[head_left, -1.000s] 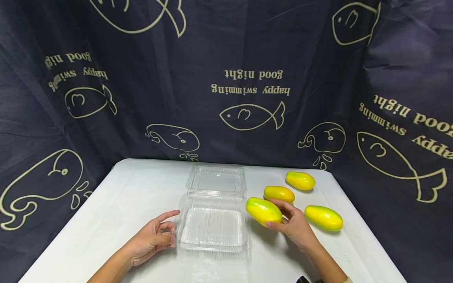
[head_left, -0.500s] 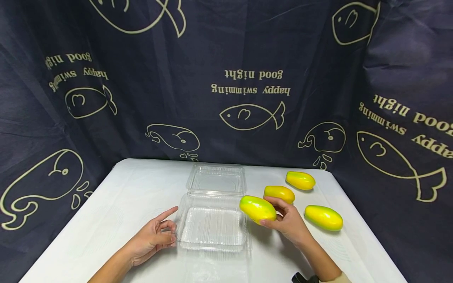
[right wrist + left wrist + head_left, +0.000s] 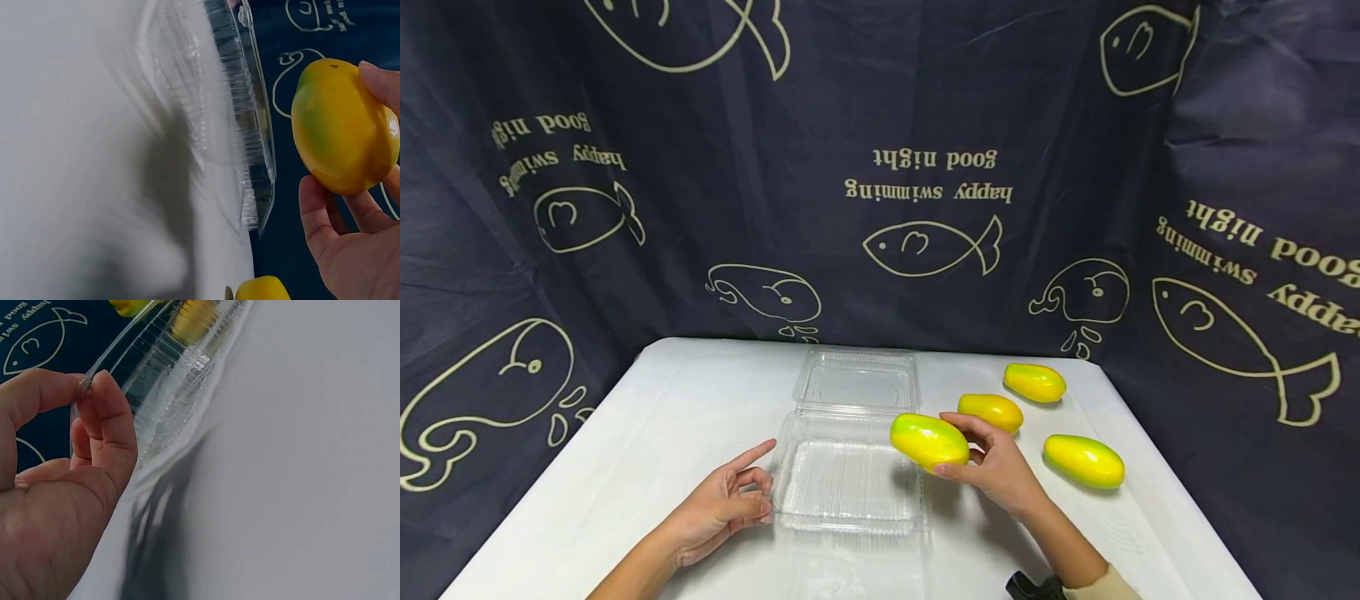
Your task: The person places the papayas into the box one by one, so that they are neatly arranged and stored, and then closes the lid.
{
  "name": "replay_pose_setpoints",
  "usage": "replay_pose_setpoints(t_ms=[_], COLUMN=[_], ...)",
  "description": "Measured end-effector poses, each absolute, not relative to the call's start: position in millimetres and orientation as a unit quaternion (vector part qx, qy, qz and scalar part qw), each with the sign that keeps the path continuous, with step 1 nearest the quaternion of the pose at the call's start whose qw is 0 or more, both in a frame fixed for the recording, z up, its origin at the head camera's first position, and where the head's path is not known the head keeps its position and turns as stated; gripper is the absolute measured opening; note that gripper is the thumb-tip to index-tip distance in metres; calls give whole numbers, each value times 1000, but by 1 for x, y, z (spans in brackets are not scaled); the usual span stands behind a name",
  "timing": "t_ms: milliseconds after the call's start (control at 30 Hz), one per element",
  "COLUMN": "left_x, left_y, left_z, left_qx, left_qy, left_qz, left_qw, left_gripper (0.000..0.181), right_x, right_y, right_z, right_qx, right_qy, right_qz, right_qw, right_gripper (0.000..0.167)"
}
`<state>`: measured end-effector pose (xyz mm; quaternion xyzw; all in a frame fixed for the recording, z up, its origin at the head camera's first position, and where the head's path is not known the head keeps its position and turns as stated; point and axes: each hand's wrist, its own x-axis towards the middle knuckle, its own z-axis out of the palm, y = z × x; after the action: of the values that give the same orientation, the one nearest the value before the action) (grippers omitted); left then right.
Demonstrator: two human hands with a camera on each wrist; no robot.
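Note:
A yellow-green papaya (image 3: 928, 442) is in the grip of my right hand (image 3: 1000, 475), held up over the right edge of a clear plastic clamshell box (image 3: 850, 527). Fingers and thumb hold the fruit at its right end; in the right wrist view the papaya (image 3: 340, 128) is off the table. At the box's left side is my left hand (image 3: 722, 508). The left wrist view shows thumb and finger of that hand (image 3: 69, 462) pinching the clear rim. The box lies open, its lid (image 3: 857, 382) folded back on the far side.
Three more papayas lie on the right of the white table (image 3: 647, 442): one behind the right hand (image 3: 992, 412), one at the far right (image 3: 1034, 382), one nearer (image 3: 1084, 462). A dark fish-patterned curtain (image 3: 775, 200) surrounds the table's back and sides.
My right hand has carried the papaya leftward, from beside the box to over its right edge. The left hand stays at the box's left side.

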<state>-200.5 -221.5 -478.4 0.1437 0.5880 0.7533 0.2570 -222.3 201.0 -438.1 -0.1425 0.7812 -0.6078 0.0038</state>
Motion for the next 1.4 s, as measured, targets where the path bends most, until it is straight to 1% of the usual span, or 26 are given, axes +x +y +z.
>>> replay_pose_setpoints(t_ms=[867,1400], left_x=[-199,-200], left_y=[-222,-222], left_z=[-479,-478], left_qx=[150,149], left_qy=[581,574], left_qz=[758,762], left_qw=[256,260], left_gripper=[97,96], right_x=[-231,-235], right_y=[172,161], right_z=[-437,-436], right_qx=[-168,-188], right_qy=[785,768], right_qz=[-596,-611], right_qw=[27,38], right_gripper=[74,71])
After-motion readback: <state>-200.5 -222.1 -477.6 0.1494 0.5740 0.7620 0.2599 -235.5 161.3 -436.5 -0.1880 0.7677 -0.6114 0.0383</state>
